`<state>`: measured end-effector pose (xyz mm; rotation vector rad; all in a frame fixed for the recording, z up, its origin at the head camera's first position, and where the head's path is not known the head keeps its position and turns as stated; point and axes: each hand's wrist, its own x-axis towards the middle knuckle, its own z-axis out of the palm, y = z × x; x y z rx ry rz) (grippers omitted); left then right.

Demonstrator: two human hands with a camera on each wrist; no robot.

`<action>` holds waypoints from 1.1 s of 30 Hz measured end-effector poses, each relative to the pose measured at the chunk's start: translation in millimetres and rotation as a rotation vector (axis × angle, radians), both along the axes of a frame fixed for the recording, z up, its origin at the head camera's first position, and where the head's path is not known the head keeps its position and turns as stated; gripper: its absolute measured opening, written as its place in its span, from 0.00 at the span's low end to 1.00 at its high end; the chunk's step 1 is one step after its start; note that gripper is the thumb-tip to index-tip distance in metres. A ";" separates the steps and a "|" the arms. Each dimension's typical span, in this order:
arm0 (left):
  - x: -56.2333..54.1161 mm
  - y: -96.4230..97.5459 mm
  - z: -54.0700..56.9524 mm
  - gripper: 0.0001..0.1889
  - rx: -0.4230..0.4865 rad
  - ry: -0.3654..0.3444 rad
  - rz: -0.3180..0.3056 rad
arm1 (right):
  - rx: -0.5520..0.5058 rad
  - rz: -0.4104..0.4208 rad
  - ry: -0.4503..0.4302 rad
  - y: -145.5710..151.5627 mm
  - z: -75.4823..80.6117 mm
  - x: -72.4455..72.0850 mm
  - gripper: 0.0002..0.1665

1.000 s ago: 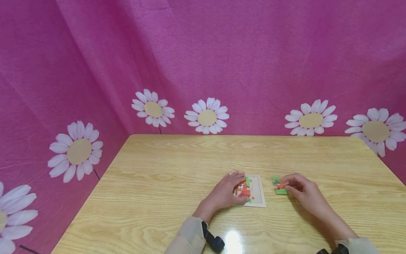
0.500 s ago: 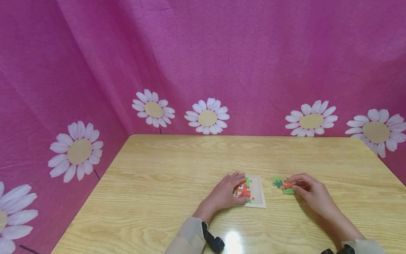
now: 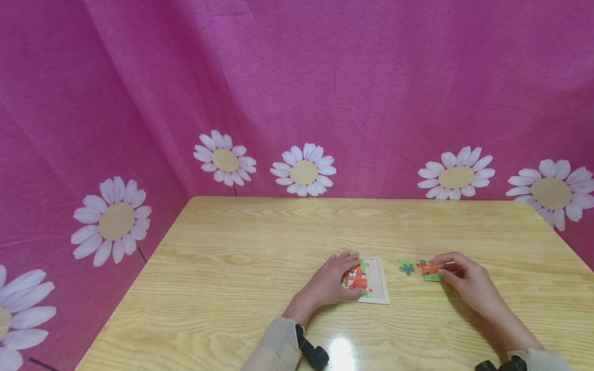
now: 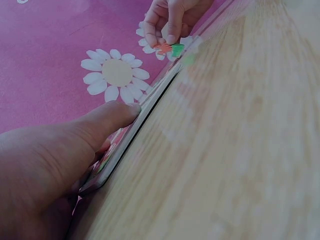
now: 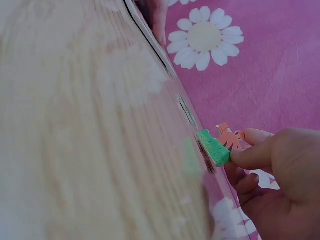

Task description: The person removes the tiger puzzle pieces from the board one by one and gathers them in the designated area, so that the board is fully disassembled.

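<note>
My left hand (image 3: 330, 280) holds a small framed jigsaw puzzle (image 3: 384, 288) on the table, thumb along the near edge and fingers towards the far edge. Orange animal pieces (image 3: 356, 278) fill the visible left part of the frame; its right part is bare, and the hand hides the left end. My right hand (image 3: 468, 281) pinches an orange and green jigsaw piece (image 3: 431, 270) between thumb and fingers, right of the frame. In the right wrist view this jigsaw piece (image 5: 216, 149) is tilted up. A green jigsaw piece (image 3: 406, 267) lies between frame and right hand.
The wood-grain table (image 3: 241, 247) runs back to a pink curtain (image 3: 362, 93) printed with white daisies. A bright reflection shines on its near part. Black wrist straps (image 3: 312, 350) sit over pale sleeves (image 3: 276, 342).
My right hand has drawn the orange and green piece rightwards, opening a gap to the green piece, which now shows fully. The left hand and frame have stayed put.
</note>
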<state>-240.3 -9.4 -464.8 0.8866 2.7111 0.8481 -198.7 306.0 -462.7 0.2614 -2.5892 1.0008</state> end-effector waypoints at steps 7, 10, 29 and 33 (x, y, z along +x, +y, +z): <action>0.7 -0.2 0.1 0.37 0.012 0.003 0.000 | 0.002 -0.017 -0.004 7.4 -0.4 -0.6 0.12; 0.9 -0.4 0.3 0.37 0.019 -0.002 0.002 | 0.002 -0.023 -0.009 10.5 0.2 -0.7 0.11; 0.4 -0.1 -0.5 0.36 0.008 -0.011 0.010 | -0.009 -0.065 -0.053 27.5 0.5 -1.8 0.12; 0.5 0.2 -0.6 0.37 0.017 -0.022 0.015 | -0.014 -0.075 -0.065 29.3 -0.7 -1.6 0.12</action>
